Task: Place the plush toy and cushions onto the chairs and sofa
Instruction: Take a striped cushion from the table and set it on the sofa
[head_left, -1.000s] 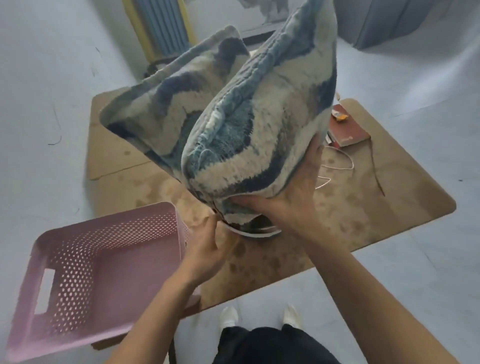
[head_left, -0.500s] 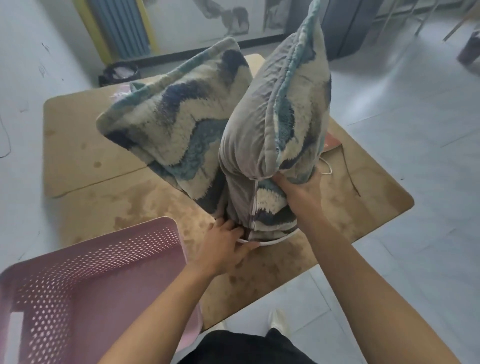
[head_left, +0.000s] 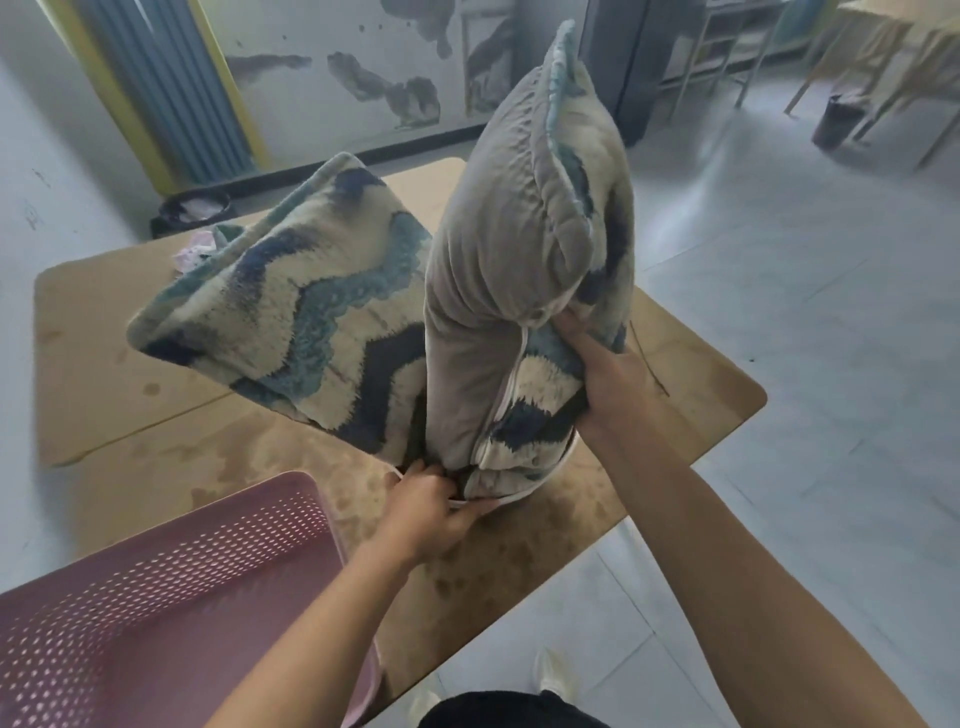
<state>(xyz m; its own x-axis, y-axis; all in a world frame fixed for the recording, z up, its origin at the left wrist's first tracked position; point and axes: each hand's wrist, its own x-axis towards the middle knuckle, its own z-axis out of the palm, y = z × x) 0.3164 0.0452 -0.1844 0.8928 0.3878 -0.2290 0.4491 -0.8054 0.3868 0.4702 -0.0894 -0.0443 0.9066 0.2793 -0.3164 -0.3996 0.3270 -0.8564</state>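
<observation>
Two fluffy cushions with blue and cream wave patterns stand together above the table. The left cushion leans to the left, its patterned face up. The right cushion stands upright, showing its grey back and a zipper. My left hand grips the bottom corners of both cushions, beside a white rim under them. My right hand clutches the right cushion's lower right side. No plush toy, chair seat or sofa is identifiable near my hands.
A stained wooden table lies below the cushions. A pink perforated basket sits at its near left corner. A pink cloth lies at the far side. Wooden chairs and tables stand at the back right across grey floor.
The right cushion has turned so its grey back and zipper face me. My right hand slid to its lower right side. The view has tilted up, showing more of the room.
</observation>
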